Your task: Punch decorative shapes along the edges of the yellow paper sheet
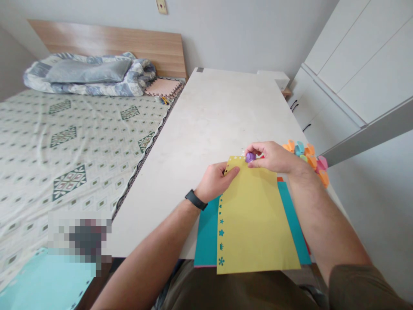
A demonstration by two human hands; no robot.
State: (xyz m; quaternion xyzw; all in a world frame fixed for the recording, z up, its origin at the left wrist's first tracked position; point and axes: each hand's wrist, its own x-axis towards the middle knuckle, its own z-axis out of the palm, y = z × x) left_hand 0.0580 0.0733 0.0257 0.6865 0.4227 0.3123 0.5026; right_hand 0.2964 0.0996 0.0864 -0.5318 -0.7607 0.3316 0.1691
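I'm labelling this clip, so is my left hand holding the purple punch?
No, your right hand holds the purple punch; your left hand grips the yellow paper.

Your one camera is worn on your head and looks forward and down along the worktop, with your left hand and right hand close at the near end. Its wide view reaches the bed on the left, the far wall and the cabinets on the right.

Head view: no lettering, label, brand name, number or sign is legible on any object or surface within the field shown.
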